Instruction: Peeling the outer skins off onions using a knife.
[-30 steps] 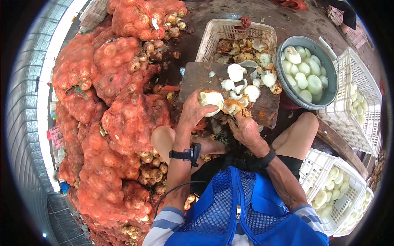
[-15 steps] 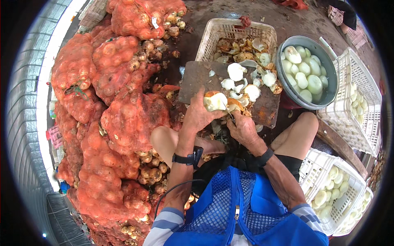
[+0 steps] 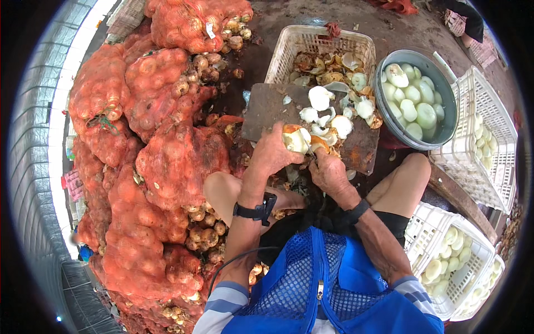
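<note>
My left hand (image 3: pixel 272 151) is wrapped round a partly peeled onion (image 3: pixel 296 139), white where bare with orange-brown skin still on its upper side. Close beside it, my right hand (image 3: pixel 329 173) is closed on a small knife (image 3: pixel 312 156); only a bit of its blade shows, and the handle is hidden in the fingers. A flap of orange skin (image 3: pixel 319 143) hangs between the two hands. Just beyond them lies a brown board (image 3: pixel 261 108), strewn with white onion pieces (image 3: pixel 319 98) and peelings (image 3: pixel 365 107).
Red mesh sacks of onions (image 3: pixel 178 167) are heaped along the left. Behind the board stands a crate (image 3: pixel 278 55) of skins. At right are a grey bucket (image 3: pixel 380 92) of peeled onions in water and white crates (image 3: pixel 478 222) of peeled onions. Loose onions (image 3: pixel 207 238) lie by my left knee.
My left hand has tilted and turned the onion slightly to the right, so more orange skin shows. My right hand has shifted only a little.
</note>
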`<state>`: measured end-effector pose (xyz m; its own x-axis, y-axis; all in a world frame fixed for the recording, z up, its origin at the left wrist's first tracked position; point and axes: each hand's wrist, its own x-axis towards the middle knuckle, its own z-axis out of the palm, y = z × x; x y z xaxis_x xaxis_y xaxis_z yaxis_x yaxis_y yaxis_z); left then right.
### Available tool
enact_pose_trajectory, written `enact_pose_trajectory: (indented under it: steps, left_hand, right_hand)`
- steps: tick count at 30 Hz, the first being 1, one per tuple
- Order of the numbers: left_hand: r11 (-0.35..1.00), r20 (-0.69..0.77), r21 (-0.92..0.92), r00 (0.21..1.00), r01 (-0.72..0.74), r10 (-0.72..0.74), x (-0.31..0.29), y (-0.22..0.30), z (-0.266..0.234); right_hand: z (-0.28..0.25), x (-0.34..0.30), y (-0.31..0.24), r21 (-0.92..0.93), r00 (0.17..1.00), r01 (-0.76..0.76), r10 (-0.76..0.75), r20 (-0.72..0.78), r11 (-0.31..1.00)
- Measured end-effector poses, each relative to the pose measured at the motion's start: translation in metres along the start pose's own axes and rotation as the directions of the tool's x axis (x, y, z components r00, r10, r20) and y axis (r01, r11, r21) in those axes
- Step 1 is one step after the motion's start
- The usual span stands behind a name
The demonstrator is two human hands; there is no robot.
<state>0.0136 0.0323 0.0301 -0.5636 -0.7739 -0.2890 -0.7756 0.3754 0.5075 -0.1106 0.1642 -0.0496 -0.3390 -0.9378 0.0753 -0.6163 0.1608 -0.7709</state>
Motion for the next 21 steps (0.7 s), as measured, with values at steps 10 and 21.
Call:
enact_pose_trajectory:
  steps: [10,21]
  left_hand:
    - [0.999,-0.020,0.020,0.999,-0.032,0.032,0.004,0.000,0.000]
    - [0.997,0.077,0.059,0.995,0.057,-0.061,0.014,0.002,-0.002]
  right_hand:
    - [-0.009,0.004,-0.004,0.004,0.997,0.043,-0.043,0.067,0.999]
    - [0.011,0.006,0.005,-0.075,0.999,0.049,-0.050,-0.011,0.996]
